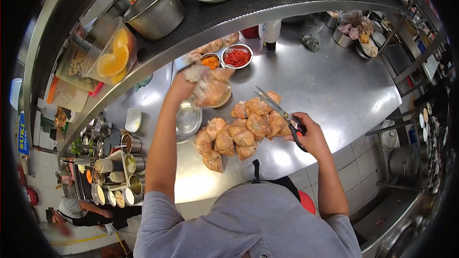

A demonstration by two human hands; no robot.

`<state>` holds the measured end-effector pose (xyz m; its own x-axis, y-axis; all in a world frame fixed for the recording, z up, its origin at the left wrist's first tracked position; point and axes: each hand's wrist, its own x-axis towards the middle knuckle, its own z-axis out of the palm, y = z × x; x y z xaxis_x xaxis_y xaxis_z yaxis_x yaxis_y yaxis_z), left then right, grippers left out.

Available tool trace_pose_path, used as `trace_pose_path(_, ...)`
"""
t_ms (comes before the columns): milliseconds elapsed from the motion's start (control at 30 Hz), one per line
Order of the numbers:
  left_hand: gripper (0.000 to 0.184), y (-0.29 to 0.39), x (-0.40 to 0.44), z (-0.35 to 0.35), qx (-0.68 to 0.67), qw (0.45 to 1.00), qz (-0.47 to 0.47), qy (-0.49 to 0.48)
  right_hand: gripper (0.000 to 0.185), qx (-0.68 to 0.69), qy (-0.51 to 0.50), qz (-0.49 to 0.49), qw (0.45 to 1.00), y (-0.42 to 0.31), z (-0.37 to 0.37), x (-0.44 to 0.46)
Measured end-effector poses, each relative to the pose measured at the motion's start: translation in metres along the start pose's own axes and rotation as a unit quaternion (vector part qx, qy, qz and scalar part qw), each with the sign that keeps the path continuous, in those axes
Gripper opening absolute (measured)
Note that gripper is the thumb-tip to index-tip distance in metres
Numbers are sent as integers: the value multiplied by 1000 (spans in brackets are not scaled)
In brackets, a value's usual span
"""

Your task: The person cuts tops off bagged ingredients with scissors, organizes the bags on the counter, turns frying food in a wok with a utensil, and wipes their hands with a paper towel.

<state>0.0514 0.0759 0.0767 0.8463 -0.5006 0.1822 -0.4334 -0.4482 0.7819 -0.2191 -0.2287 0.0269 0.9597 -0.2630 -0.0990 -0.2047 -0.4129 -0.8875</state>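
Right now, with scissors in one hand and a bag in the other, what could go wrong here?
The scissors in the right hand reach over the piled bags, so a blade might nick one and let its contents leak. The blurred bag in the left hand hangs close to the red shreds and might brush into them.

smooth, glossy metal table (334, 76); clear, crinkled plastic bags (258, 125); shiny metal scissor blades (282, 111); matt cloth shirt (248, 224).
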Motion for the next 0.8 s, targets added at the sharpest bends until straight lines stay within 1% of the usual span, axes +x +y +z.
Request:
trace_pose_path(33,25,0,-8,20,-37,998,-58,-6,71,4,-10,-3,1000,8,1,-2)
trace_pose_path(67,26,-3,-14,38,-74,990,-117,-14,71,-30,-20,8,999,11,0,-4)
trace_pose_path(100,24,3,-22,54,-76,993,-90,-4,72,-64,-27,18,997,12,-1,-5)
trace_pose_path(167,25,12,-27,78,-192,966,-150,-86,70,-85,-31,33,995,14,-6,-7)
trace_pose_path(200,28,16,-30,93,-213,959,-172,-79,69,-130,-8,-7,991,24,-6,-7)
trace_pose_path(233,28,10,-31,105,-174,965,-170,-99,67,-174,15,-45,984,31,-7,-7)
trace_pose_path(267,28,3,-32,116,-134,969,-169,-119,65,-172,1,-34,984,36,-10,-6)
trace_pose_path(333,30,21,-35,132,-130,964,-181,-146,64,-185,-4,-41,982,47,-17,-6)
trace_pose_path(400,26,37,-35,143,-63,964,-167,-195,63,-199,-7,-51,979,56,-22,-8)
trace_pose_path(433,30,42,-33,147,-10,965,-174,-195,63,-199,-8,-56,978,60,-24,-9)
trace_pose_path(533,31,62,-32,152,8,968,-152,-201,62,-201,-13,-56,978,62,-33,-10)
trace_pose_path(700,32,62,-32,161,-1,970,-148,-190,62,-208,-25,-46,977,62,-35,-6)
trace_pose_path(800,30,68,-37,166,-17,972,-150,-179,61,-213,-33,-57,975,66,-24,2)
